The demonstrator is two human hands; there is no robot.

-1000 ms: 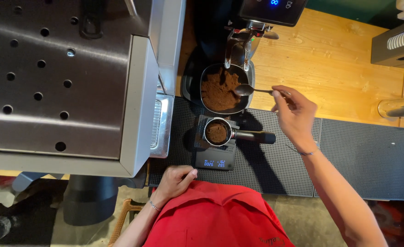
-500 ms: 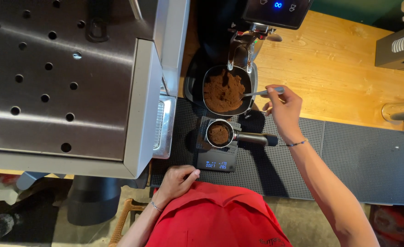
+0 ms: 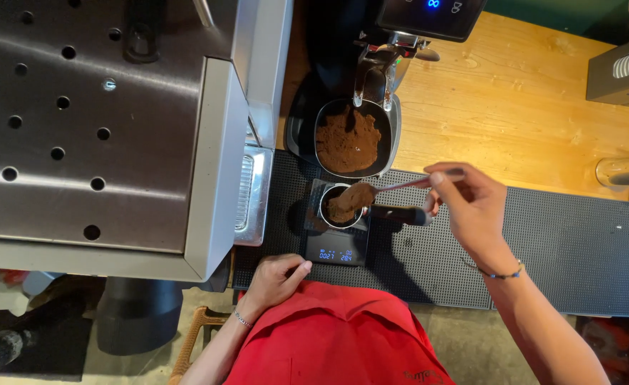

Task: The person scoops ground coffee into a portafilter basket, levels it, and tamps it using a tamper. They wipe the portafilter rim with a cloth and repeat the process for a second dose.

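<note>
My right hand (image 3: 471, 207) grips the handle of a metal spoon (image 3: 389, 188) heaped with ground coffee, its bowl hovering over the rim of a portafilter basket (image 3: 339, 208). The portafilter lies on a small black scale (image 3: 336, 246) with a lit display, its black handle (image 3: 400, 214) pointing right. Behind it a round dish of coffee grounds (image 3: 350, 139) sits under the grinder spout (image 3: 375, 75). My left hand (image 3: 275, 281) rests on the front edge of the dark rubber mat (image 3: 557, 249), fingers loosely curled, holding nothing.
A large steel espresso machine (image 3: 100, 128) with a perforated top fills the left half. The wooden counter (image 3: 521, 107) stretches behind the mat. A glass (image 3: 624, 171) lies at the right edge, and a dark box (image 3: 624, 71) sits at the top right.
My right hand has carried the spoon from the dish of grounds down toward me, and now holds it loaded over the portafilter basket. My left hand has stayed put.
</note>
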